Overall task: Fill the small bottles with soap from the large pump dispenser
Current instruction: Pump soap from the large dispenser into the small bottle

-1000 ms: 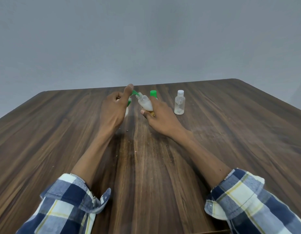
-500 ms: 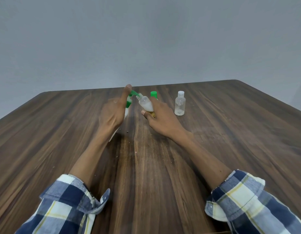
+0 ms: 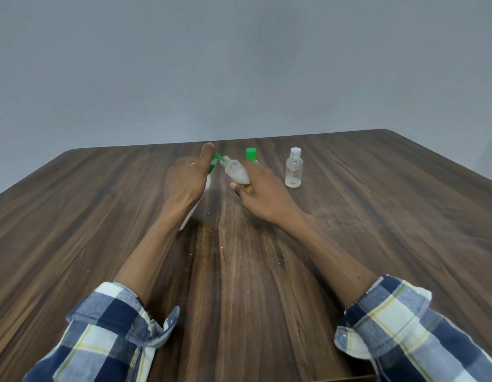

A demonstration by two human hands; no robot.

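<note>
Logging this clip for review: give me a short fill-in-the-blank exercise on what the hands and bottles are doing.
1. The right hand holds a small bottle tilted toward the green ____ of the pump dispenser.
2. The left hand presses the pump with its ____.
3. The clear bottle standing on the table has a ____ cap.

Missing words: spout; thumb; white

Soft even light, faint shadows, wide-angle edge distortion.
</note>
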